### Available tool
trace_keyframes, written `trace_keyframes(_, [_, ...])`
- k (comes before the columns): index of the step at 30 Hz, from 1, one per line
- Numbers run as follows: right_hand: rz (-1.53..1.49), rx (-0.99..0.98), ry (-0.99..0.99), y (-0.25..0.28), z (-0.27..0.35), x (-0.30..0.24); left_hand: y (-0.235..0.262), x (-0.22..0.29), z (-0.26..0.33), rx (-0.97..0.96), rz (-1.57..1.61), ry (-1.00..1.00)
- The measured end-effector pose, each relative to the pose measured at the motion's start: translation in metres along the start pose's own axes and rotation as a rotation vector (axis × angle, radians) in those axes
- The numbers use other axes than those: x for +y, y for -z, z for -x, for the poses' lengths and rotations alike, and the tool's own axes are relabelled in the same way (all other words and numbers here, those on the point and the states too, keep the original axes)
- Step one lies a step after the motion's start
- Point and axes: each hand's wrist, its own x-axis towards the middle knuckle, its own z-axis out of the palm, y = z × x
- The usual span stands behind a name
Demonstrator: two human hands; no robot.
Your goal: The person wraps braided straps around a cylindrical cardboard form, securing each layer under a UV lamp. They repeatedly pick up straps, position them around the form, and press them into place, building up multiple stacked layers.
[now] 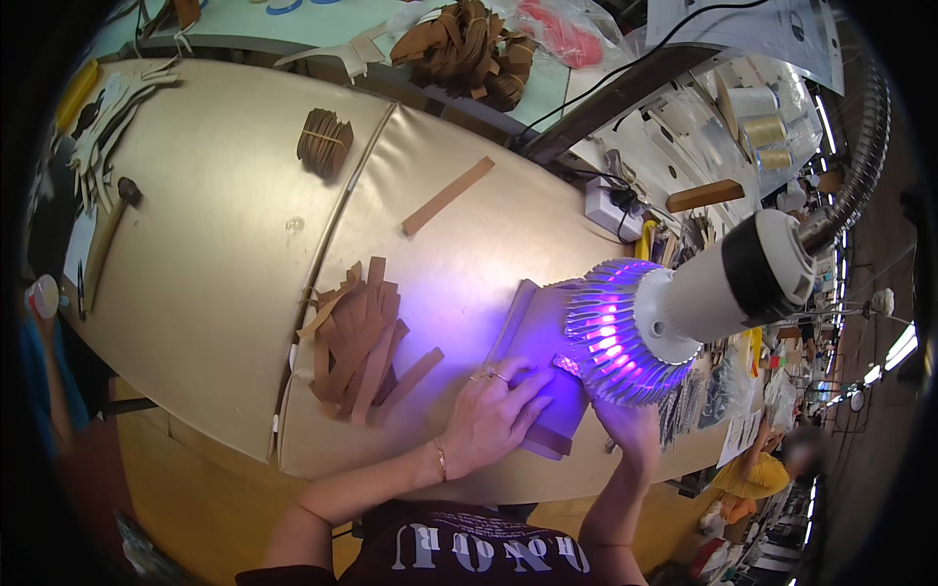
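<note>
A flat brown leather-like panel (531, 320) lies tilted on the padded table, lit purple, with a folded strip along its left side and a darker band at its near end. My left hand (493, 415) rests on the panel, its fingers stretched out and somewhat apart; a ring and a bracelet show on it. Just beyond its fingertips is a small, brightly lit patterned spot. Over the panel's right part hangs a finned lamp (625, 332) glowing violet. My right hand (630, 428) is at the panel's right edge, with its fingers hidden under the lamp.
Loose brown strips (362, 347) lie piled left of my hands. A single strip (447, 195) and a banded bundle of strips (324, 144) lie farther off. At far left is a hammer (112, 230). The lamp's flexible metal neck (865, 146) bends down from the right. Other people are at both sides.
</note>
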Motion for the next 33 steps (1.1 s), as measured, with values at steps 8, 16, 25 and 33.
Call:
trace_keyframes(8, [-0.045, 0.042, -0.063, -0.012, 0.005, 0.01, -0.001, -0.001, 0.003, 0.012, -0.026, -0.028])
trace_keyframes(16, [0.03, 0.041, -0.116, -0.012, 0.006, 0.013, -0.001, -0.001, 0.004, -0.017, -0.026, -0.011])
trace_keyframes(25, [0.04, 0.056, -0.091, -0.011, 0.005, 0.009, 0.001, -0.001, 0.003, -0.005, -0.022, -0.03])
trace_keyframes(33, [0.062, 0.05, -0.042, -0.015, 0.006, 0.025, -0.001, -0.001, 0.002, -0.007, -0.02, -0.021])
